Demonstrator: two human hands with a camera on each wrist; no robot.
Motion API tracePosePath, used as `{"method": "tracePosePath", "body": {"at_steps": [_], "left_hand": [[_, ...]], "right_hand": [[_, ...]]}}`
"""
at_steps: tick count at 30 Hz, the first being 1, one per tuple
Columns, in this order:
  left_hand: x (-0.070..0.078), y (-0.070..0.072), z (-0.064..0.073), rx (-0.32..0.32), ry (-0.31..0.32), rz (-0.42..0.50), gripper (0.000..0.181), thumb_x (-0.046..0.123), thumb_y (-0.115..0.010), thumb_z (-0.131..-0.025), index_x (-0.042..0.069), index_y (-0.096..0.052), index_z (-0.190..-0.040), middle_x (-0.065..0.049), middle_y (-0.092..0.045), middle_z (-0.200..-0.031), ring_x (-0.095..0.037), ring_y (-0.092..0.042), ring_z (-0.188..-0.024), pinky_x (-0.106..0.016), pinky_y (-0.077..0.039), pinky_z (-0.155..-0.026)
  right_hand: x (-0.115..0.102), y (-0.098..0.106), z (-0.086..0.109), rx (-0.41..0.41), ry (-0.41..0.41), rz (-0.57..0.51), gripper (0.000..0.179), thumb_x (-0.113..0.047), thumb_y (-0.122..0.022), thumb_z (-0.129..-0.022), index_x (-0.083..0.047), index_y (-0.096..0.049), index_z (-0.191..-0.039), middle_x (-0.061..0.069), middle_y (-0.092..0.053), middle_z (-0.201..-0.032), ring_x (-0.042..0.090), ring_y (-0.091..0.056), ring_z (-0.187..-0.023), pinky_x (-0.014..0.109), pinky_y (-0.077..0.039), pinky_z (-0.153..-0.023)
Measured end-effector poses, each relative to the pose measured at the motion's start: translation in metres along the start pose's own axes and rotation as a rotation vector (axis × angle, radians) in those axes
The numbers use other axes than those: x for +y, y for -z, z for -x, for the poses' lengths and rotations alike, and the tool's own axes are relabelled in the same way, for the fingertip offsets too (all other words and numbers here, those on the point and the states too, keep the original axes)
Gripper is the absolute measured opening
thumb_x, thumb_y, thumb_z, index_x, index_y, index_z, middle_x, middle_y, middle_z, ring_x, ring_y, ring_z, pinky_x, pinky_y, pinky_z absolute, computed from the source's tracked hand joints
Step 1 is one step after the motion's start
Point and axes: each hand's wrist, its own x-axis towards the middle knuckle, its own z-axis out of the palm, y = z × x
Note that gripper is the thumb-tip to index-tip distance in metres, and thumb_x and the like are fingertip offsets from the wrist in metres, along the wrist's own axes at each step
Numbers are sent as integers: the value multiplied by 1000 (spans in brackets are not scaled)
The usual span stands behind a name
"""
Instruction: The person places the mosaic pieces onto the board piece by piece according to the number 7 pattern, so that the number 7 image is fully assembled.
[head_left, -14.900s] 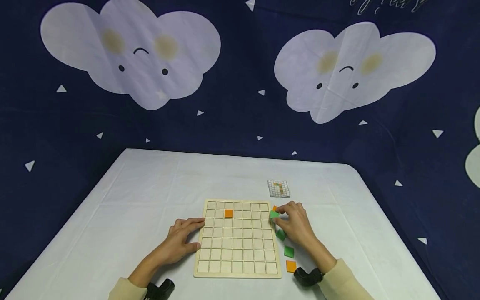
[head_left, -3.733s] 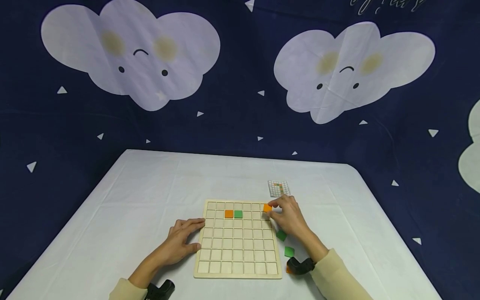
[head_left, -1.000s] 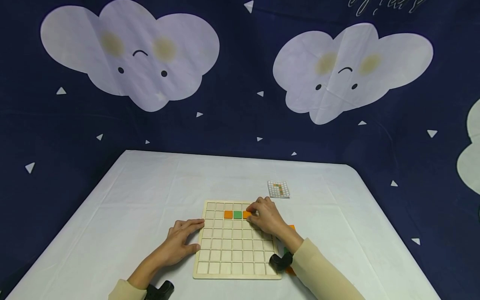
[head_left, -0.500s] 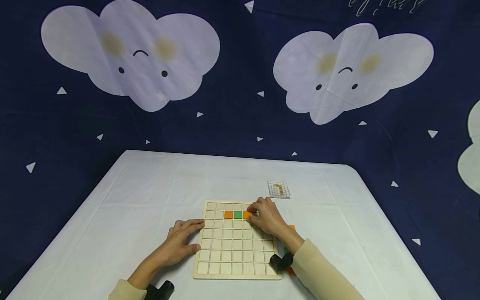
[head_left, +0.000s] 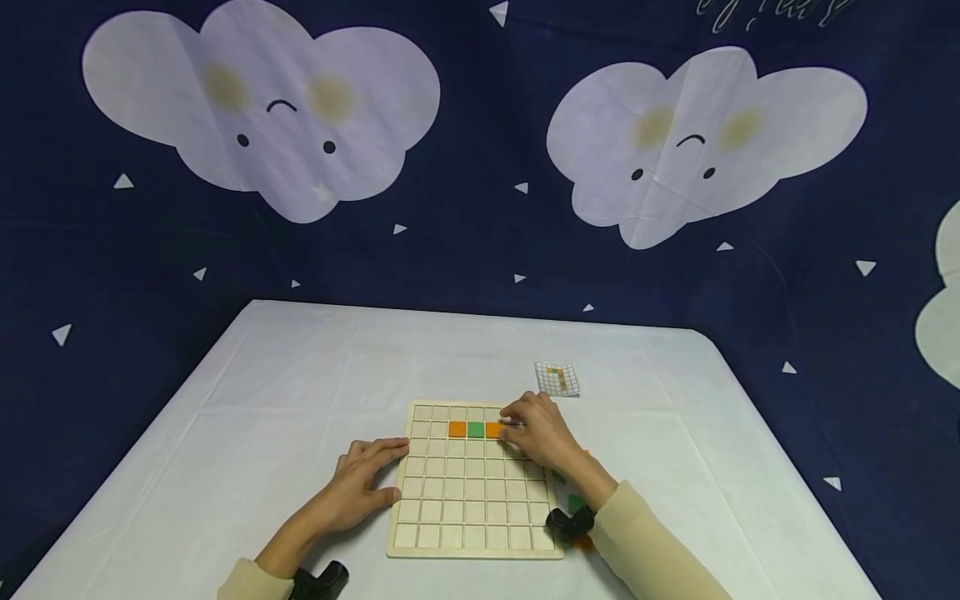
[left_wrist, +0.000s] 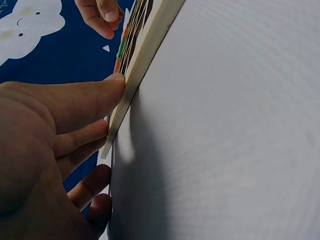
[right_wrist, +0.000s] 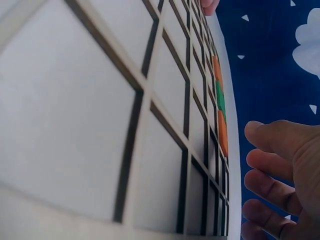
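Observation:
A wooden grid board (head_left: 472,552) lies on the white table. Three square tiles sit side by side in its second row from the back: an orange tile (head_left: 457,429), a green tile (head_left: 476,429) and another orange tile (head_left: 492,429). Just right of that last tile is my right hand (head_left: 543,433), its fingers loosely bent over the board. The right wrist view has a gap between these fingertips (right_wrist: 254,126) and the tiles, with nothing held. My left hand (head_left: 356,487) touches the board's left edge with extended fingers and thumb, also seen in the left wrist view.
A small card (head_left: 557,379) printed with a coloured grid pattern lies behind the board. Right of the board, partly hidden by my right forearm, are a green tile (head_left: 575,503) and an orange tile (head_left: 583,543). A dark cloud-patterned cloth (head_left: 480,167) hangs behind the table.
Since the oldest frame, a green tile and a second orange tile have come onto the board beside the first orange one. My right hand has just let go and drawn slightly right; my left stays put.

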Motion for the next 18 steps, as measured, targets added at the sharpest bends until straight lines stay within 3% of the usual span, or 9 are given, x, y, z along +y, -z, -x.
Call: {"method": "tracePosePath", "body": {"at_steps": [9,18], "left_hand": [[0,0,0,5,-6,-1,56,22,-72,-80,11,-55,-132,1,-49,-142,-15,-37,-112,-34,-25,-84],[-1,0,0,10,4,-5,57,16,-73,-78,10,-55,-132,0,-49,-142,-15,-36,-113,-35,-24,-86]], "right_hand": [[0,10,8,26,-20,-33,25,-23,-74,-79,-9,-73,-100,1,-62,-88,16,-46,-86,38,-35,-84],[3,18,19,50,-47,-36,26,-23,-74,-78,-11,-72,-101,0,-63,-91,13,-45,-85,33,-35,-78]]}}
